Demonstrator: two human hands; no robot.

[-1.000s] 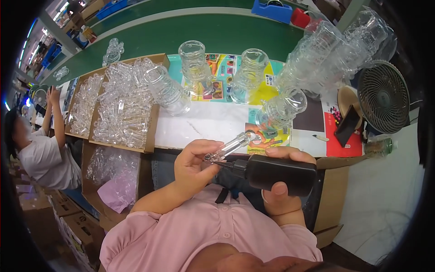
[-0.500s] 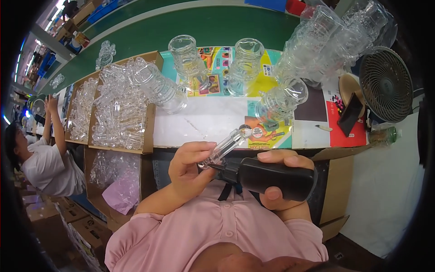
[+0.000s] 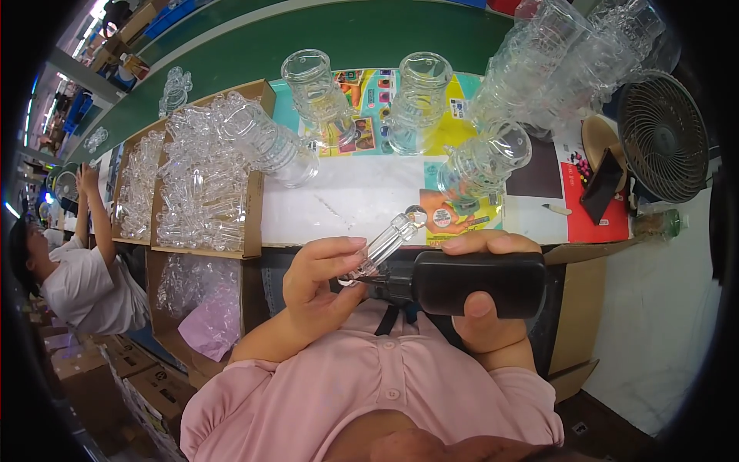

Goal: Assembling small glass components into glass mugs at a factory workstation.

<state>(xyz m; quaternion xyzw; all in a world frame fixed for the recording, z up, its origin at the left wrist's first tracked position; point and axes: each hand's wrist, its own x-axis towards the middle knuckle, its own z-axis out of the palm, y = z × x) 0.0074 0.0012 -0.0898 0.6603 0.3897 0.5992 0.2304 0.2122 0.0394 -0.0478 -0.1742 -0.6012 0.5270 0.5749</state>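
My left hand [image 3: 312, 291] pinches a slim clear tube-shaped piece [image 3: 391, 237] by its near end; its rounded far end points up and to the right. In my right hand [image 3: 493, 329] lies a black squeeze bottle [image 3: 481, 283], held nearly level, fingers on top and thumb below. Its narrow nozzle [image 3: 389, 285] points left at the tube piece's near end, by my left fingertips. Whether the tip touches, and whether any liquid comes out, I cannot make out.
Cardboard trays [image 3: 252, 204] of clear tube pieces stand at the left. Large clear ribbed vessels [image 3: 421, 85] stand on the table beyond my hands, with bagged vessels [image 3: 531, 65] behind at right. A fan [image 3: 663, 146] is far right. A co-worker [image 3: 85, 285] sits at left.
The black bottle has tilted to nearly level, its base end rising with my right hand. My left hand keeps its hold on the tube piece. The whole view has shifted slightly.
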